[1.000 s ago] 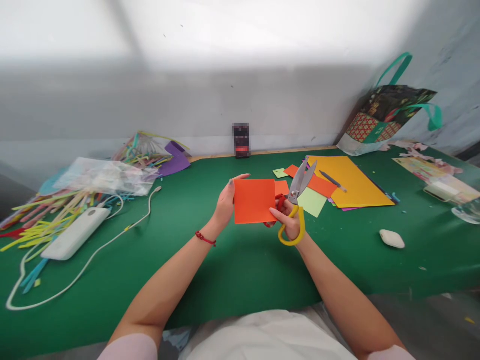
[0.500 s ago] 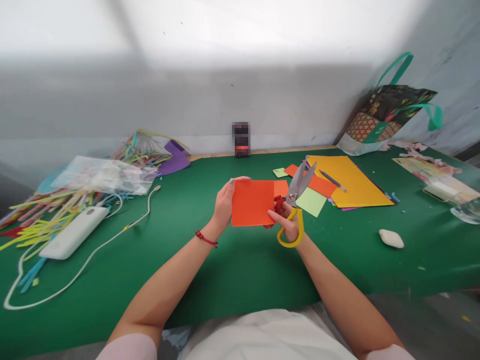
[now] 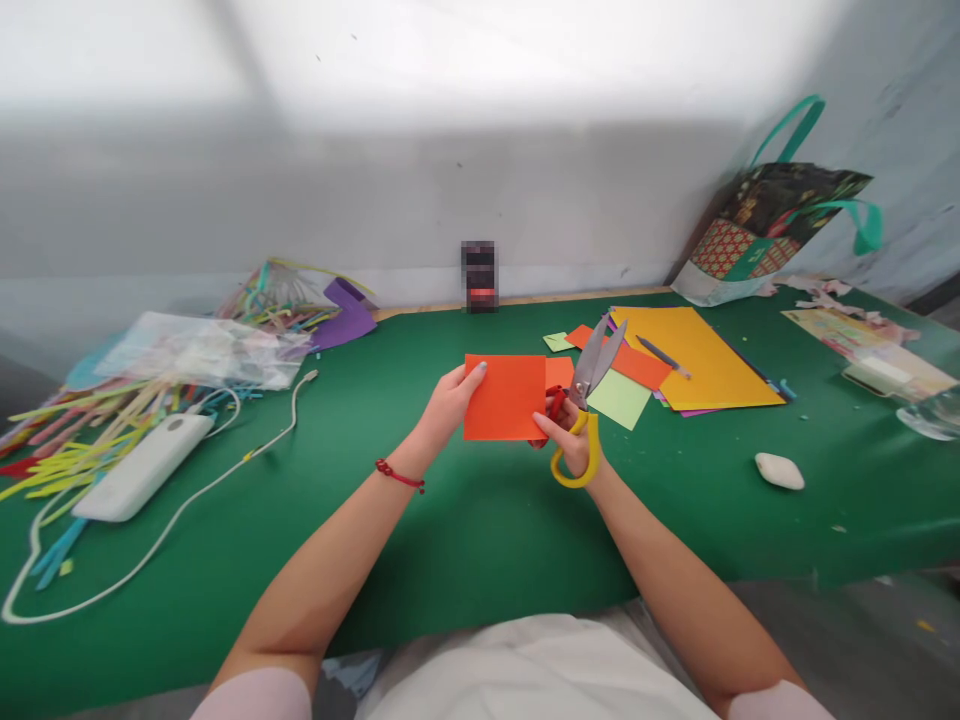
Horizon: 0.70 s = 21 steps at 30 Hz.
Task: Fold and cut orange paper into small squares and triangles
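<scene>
An orange sheet of paper is held up between both hands above the green table. My left hand pinches its left edge, thumb on the front and fingers hidden behind. At the lower right corner, the thumb of my right hand presses on the paper. The same hand also holds scissors with a yellow and a red handle, their blades parted and pointing up and away. Behind the right hand lie a light green paper and more orange paper.
Yellow sheets and a dark pen lie at the right, near a white case. A bag leans at the back right. Coloured strips, a white power bank and its cable spread over the left.
My left thumb has come from the top edge onto the front of the orange paper. The right hand keeps the scissors and the paper corner. The view has shifted slightly.
</scene>
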Each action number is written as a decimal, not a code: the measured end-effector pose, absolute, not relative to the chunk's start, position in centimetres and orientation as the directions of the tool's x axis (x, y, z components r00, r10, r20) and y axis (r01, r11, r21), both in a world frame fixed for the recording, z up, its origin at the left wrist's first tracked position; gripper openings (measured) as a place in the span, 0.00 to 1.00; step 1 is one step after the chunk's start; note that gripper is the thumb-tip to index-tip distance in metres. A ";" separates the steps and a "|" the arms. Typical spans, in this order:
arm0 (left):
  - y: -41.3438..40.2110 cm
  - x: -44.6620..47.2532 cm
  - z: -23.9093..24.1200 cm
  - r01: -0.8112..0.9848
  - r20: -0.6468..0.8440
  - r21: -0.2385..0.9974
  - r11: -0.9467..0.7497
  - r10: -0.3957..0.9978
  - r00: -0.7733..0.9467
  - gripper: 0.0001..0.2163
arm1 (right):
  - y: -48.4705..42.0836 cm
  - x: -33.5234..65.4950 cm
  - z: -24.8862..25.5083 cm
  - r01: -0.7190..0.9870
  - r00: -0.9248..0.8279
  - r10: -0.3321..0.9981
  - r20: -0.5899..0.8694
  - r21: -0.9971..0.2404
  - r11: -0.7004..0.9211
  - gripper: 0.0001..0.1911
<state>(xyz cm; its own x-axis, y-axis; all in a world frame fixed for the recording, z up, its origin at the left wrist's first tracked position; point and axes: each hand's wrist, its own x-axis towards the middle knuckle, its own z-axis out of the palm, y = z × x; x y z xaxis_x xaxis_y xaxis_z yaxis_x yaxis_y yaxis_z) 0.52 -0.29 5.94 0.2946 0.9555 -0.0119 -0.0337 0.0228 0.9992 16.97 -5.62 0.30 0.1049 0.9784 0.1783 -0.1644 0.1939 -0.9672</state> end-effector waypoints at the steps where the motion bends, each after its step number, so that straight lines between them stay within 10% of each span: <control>1: -0.4 0.6 5.9 -0.041 -0.025 0.998 0.040 0.952 0.306 0.18 | -5.6 16.9 0.3 -0.167 0.109 0.978 0.175 -0.967 0.192 0.18; 21: -1.0 -0.2 6.8 0.154 0.301 0.931 -0.332 0.934 0.192 0.18 | -5.6 16.6 -0.1 0.046 0.040 0.997 0.069 -0.997 0.067 0.28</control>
